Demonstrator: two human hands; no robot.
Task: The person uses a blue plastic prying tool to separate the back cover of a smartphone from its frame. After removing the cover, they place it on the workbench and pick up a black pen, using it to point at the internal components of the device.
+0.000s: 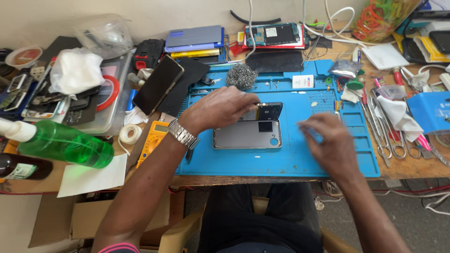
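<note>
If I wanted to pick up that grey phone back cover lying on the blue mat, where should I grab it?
Probably pinch the flat grey phone back cover across its long edges, coming from above. It lies flat on the blue silicone mat, its right half free; the left hand sits beyond its far-left corner.

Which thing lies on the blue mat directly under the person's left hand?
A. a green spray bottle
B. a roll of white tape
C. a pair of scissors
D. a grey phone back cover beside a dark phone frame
D: the left hand rests over a dark phone frame just above a grey phone back cover on the blue mat; the right hand is beside them, blurred.
</note>
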